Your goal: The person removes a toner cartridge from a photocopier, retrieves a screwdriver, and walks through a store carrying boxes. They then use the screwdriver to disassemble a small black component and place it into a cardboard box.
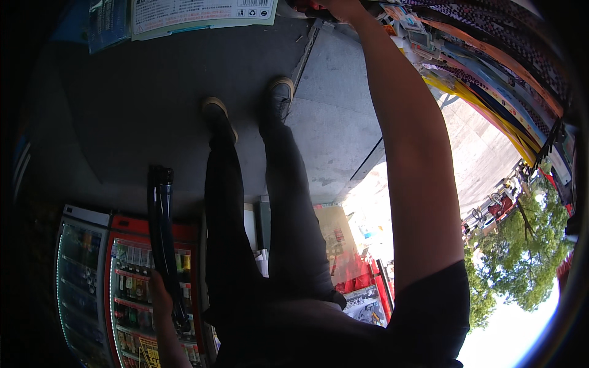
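At the lower left, my left hand [162,300] is closed around a long, glossy black tube-shaped thing [162,227] with a dark cap at its far end. The tube points away from me, nearly upright in the picture; its exact kind does not show. My right arm stretches far forward, so that my right hand [345,10] is partly cut off by the top edge. Beside its fingers lies a black and red thing [313,11], too cropped to name. Whether the right fingers grip it is hidden.
Packaged goods [408,24] and hanging striped items [485,55] crowd the upper right. A printed card [202,11] juts in at the top. Drinks fridges [115,276] with glass doors stand lower left. Underfoot, dark floor [141,80] meets pale paving [337,98] at an edge.
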